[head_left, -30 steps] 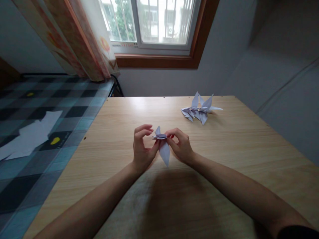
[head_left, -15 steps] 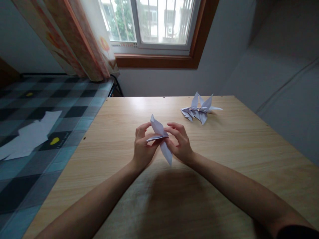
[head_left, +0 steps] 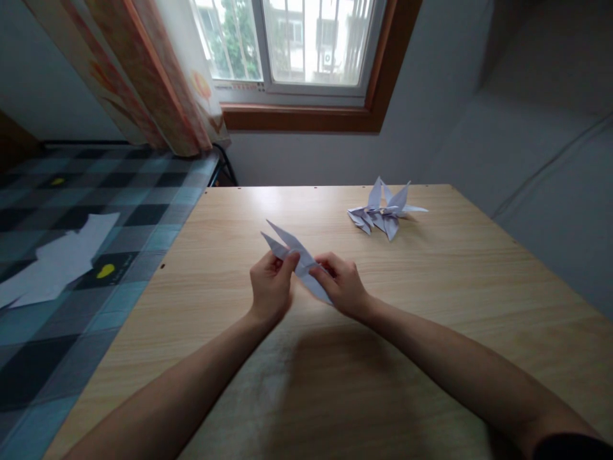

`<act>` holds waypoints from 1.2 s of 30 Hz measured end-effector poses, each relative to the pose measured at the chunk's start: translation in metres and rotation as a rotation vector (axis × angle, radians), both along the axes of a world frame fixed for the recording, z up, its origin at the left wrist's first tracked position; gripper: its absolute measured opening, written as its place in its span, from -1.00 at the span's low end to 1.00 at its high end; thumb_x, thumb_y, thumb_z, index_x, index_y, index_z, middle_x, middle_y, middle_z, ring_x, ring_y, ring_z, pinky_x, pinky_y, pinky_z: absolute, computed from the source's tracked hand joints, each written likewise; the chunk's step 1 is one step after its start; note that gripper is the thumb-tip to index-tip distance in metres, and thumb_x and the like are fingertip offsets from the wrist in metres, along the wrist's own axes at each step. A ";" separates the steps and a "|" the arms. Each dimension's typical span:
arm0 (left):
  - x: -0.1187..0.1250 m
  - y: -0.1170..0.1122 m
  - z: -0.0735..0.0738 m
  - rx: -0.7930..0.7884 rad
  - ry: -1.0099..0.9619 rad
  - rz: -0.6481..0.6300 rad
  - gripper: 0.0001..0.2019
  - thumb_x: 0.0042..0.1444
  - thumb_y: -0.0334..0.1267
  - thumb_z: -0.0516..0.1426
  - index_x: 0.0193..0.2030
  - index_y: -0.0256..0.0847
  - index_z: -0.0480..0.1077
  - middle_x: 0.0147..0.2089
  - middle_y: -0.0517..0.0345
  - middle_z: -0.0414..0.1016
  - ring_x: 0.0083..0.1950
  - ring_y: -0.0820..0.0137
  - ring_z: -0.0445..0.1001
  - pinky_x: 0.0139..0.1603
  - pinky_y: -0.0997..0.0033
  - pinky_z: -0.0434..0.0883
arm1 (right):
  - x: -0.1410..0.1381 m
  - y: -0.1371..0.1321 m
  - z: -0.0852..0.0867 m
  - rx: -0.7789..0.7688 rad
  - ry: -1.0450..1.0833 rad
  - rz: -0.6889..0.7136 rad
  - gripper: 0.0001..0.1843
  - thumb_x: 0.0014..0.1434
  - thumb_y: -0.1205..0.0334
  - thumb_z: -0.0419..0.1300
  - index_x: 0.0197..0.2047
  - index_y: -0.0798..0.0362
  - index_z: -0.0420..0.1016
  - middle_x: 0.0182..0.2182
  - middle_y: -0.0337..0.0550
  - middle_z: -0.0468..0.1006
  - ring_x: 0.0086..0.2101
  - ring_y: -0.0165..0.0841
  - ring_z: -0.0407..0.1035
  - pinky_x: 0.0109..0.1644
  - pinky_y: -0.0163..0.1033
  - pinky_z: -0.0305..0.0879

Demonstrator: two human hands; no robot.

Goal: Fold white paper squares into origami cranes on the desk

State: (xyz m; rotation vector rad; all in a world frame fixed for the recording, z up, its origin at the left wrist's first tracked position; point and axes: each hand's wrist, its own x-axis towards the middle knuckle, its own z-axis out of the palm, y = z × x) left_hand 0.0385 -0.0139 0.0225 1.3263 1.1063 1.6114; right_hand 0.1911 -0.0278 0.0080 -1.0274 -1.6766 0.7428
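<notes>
Between my hands, above the middle of the table, is a piece of folded white paper point(head_left: 303, 254). Two of its narrow points stick out to the far left, and a wider flap hangs below toward me. My left hand point(head_left: 274, 284) is closed on its left part, thumb on top. My right hand point(head_left: 342, 285) pinches the right side, thumb lying across the fold. The fingertips under the paper are partly hidden. Farther back on the right, several folded paper shapes point(head_left: 385, 209) with pointed petals lie clustered together.
The light wooden table point(head_left: 230, 230) spans the front. To its left, white paper sheets point(head_left: 57, 262) lie on a blue and black checked bed cover point(head_left: 158, 185). A curtain point(head_left: 163, 76) hangs beside the window point(head_left: 313, 45), and a cable point(head_left: 550, 163) runs along the right wall.
The spread flaps of the folded paper are now pressed together into a flatter, slanting shape. My left thumb has come on top, and my right fingers have curled in around the paper.
</notes>
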 end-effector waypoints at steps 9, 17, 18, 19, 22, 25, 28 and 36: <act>-0.004 0.011 -0.003 -0.097 -0.110 -0.066 -0.68 -0.08 -0.23 0.35 -0.32 -0.20 0.28 -0.40 0.30 0.44 -0.44 0.51 0.46 -0.36 0.49 0.41 | -0.004 0.006 -0.002 -0.258 0.341 -0.063 -0.70 0.15 -0.04 0.25 -0.33 0.00 0.33 -0.56 -0.32 0.44 -0.60 -0.46 0.28 -0.58 -0.37 0.13; -0.003 0.011 -0.004 -0.118 -0.080 -0.215 -0.66 -0.16 -0.30 0.37 -0.25 -0.24 0.39 -0.43 0.28 0.45 -0.43 0.52 0.41 -0.36 0.50 0.37 | -0.004 0.005 -0.001 -0.197 0.338 -0.020 -0.70 0.13 0.01 0.27 -0.40 0.01 0.31 -0.57 -0.37 0.30 -0.59 -0.49 0.18 -0.54 -0.36 0.10; -0.003 0.011 -0.004 -0.114 -0.086 -0.210 -0.65 -0.17 -0.30 0.38 -0.24 -0.24 0.39 -0.44 0.29 0.44 -0.43 0.52 0.40 -0.36 0.51 0.37 | -0.004 0.005 0.000 -0.185 0.325 -0.027 -0.71 0.13 0.01 0.27 -0.40 0.01 0.31 -0.59 -0.38 0.28 -0.59 -0.49 0.16 -0.55 -0.36 0.08; -0.004 0.011 -0.005 -0.112 -0.082 -0.208 -0.66 -0.17 -0.30 0.38 -0.25 -0.24 0.39 -0.44 0.28 0.45 -0.43 0.52 0.40 -0.37 0.51 0.37 | -0.004 0.004 0.001 -0.175 0.309 -0.036 -0.70 0.13 0.01 0.27 -0.41 0.01 0.32 -0.60 -0.39 0.27 -0.60 -0.49 0.14 -0.56 -0.36 0.06; -0.004 0.010 -0.005 -0.094 -0.018 -0.198 -0.71 -0.15 -0.29 0.38 -0.30 -0.25 0.41 -0.42 0.23 0.48 -0.43 0.51 0.40 -0.39 0.50 0.37 | -0.003 0.004 0.002 -0.161 0.274 -0.048 -0.68 0.12 -0.02 0.28 -0.42 0.00 0.32 -0.63 -0.39 0.26 -0.61 -0.49 0.12 -0.57 -0.35 0.04; -0.003 0.007 -0.004 -0.031 0.031 -0.150 -0.73 -0.12 -0.31 0.37 -0.28 -0.24 0.42 -0.43 0.25 0.47 -0.43 0.51 0.40 -0.39 0.49 0.36 | -0.003 0.004 0.000 -0.170 0.275 -0.025 -0.68 0.14 -0.03 0.27 -0.40 0.00 0.31 -0.63 -0.40 0.26 -0.61 -0.48 0.14 -0.56 -0.35 0.04; -0.002 0.004 -0.003 0.005 0.042 -0.151 -0.72 -0.10 -0.33 0.35 -0.25 -0.22 0.40 -0.43 0.27 0.45 -0.43 0.51 0.39 -0.39 0.50 0.36 | -0.003 0.004 -0.003 -0.181 0.274 -0.002 -0.69 0.15 -0.02 0.27 -0.38 0.00 0.30 -0.62 -0.40 0.26 -0.61 -0.49 0.15 -0.56 -0.35 0.04; -0.002 0.002 -0.003 0.006 0.063 -0.131 -0.71 -0.06 -0.35 0.33 -0.20 -0.21 0.39 -0.32 0.23 0.44 -0.44 0.55 0.39 -0.41 0.52 0.36 | -0.003 0.004 -0.003 -0.172 0.262 0.005 -0.71 0.16 0.03 0.27 -0.38 0.00 0.29 -0.61 -0.41 0.25 -0.61 -0.50 0.14 -0.54 -0.36 0.03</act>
